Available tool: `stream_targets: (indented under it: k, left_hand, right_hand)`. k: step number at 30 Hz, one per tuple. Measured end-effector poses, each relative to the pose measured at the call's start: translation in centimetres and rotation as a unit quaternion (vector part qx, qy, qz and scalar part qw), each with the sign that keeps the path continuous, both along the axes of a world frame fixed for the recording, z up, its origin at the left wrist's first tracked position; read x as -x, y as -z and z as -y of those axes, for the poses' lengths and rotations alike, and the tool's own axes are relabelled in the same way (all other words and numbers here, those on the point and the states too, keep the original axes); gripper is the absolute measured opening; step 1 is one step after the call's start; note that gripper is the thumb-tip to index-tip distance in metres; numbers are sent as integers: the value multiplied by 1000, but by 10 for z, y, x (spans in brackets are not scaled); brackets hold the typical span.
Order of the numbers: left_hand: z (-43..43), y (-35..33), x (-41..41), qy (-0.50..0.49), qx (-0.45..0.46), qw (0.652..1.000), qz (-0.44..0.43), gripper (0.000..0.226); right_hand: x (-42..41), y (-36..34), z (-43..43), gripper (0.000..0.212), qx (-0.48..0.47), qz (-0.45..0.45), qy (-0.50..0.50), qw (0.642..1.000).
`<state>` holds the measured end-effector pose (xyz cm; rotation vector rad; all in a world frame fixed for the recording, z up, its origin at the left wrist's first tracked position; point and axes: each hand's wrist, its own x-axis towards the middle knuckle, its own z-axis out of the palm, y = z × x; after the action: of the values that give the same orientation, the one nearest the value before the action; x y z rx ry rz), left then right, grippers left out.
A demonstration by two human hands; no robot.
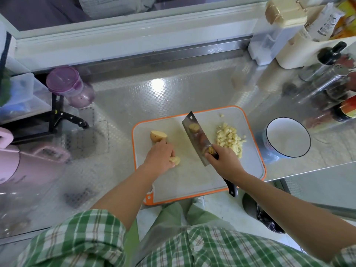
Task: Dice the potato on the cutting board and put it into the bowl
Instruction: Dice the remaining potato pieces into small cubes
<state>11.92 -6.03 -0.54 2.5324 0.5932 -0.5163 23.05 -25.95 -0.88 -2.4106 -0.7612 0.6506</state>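
Note:
A white cutting board (pixel 185 176) with an orange rim lies on the steel counter. On its left part sits a potato chunk (pixel 157 136), cut face up. My left hand (pixel 160 156) rests just below it, fingers curled over a smaller potato piece (pixel 175 160). My right hand (pixel 224 161) grips the handle of a cleaver (pixel 196 135), whose blade stands on the board's middle. A pile of diced potato (pixel 230 139) lies right of the blade, and a stray bit (pixel 222 115) lies near the far edge. The empty white bowl (pixel 288 137) stands right of the board.
A purple-lidded jar (pixel 70 86) and a black knife (pixel 72 118) on a rack stand at the left. A pink appliance (pixel 23 160) sits at the near left. Bottles and shakers (pixel 331 78) crowd the far right. A bin (pixel 264 214) stands on the floor below.

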Motion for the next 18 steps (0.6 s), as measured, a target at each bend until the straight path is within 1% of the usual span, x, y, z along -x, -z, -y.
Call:
stream_targets:
  k: [1, 4, 6, 8, 11, 15, 18]
  left_hand:
    - [0, 0, -1, 2, 20, 1000, 0, 25]
    - [2, -5, -10, 24, 89, 995, -37, 32]
    - [6, -11, -22, 86, 96, 988, -82, 32]
    - [13, -13, -34, 140, 84, 982, -96, 30]
    - [25, -9, -46, 142, 56, 987, -54, 32]
    - [33, -4, -43, 117, 0, 993, 14, 58]
    - [31, -1, -29, 92, -11, 995, 46, 64]
  right_hand:
    - [0, -1, 1, 32, -3, -3, 4, 1000]
    - [-1, -5, 4, 33, -9, -11, 16, 1000]
    - [-3, -7, 8, 32, -7, -10, 23, 1000]
    - [-5, -9, 12, 31, -3, -7, 26, 1000]
    - [-7, -9, 19, 32, -1, -1, 36, 999]
    - [-9, -8, 24, 38, 4, 2, 43, 999]
    - [-7, -7, 23, 39, 11, -2, 45, 999]
